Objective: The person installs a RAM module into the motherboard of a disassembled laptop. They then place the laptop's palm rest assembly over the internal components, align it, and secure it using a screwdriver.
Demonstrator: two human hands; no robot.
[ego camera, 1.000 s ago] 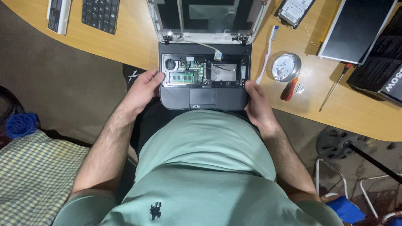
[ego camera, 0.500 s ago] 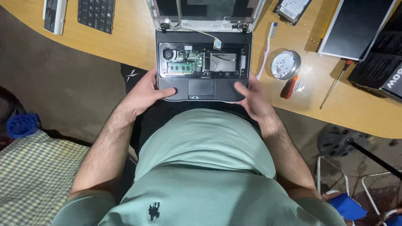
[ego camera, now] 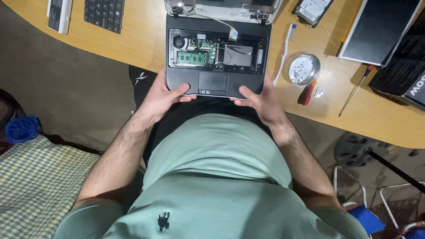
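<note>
A dark laptop base (ego camera: 212, 82) with its keyboard removed lies at the near edge of the wooden desk (ego camera: 133, 40), showing a green memory board (ego camera: 191, 58), a fan and cables. My left hand (ego camera: 161, 97) grips its front left corner, thumb on the palm rest. My right hand (ego camera: 261, 99) holds the front right corner, thumb lying across the palm rest. The laptop's lid (ego camera: 221, 9) stands open at the far side.
A round metal dish (ego camera: 304, 68) with small screws, a red-handled tool (ego camera: 306, 94), a screwdriver (ego camera: 356, 90), a toothbrush (ego camera: 285, 48), a hard drive (ego camera: 312, 9), a loose keyboard (ego camera: 104, 14), a screen panel (ego camera: 380, 28) and a black box (ego camera: 405, 73) lie about the desk.
The laptop base has slid away from me onto the desk. Both hands have shifted from its sides to its front corners, thumbs now on the palm rest.
</note>
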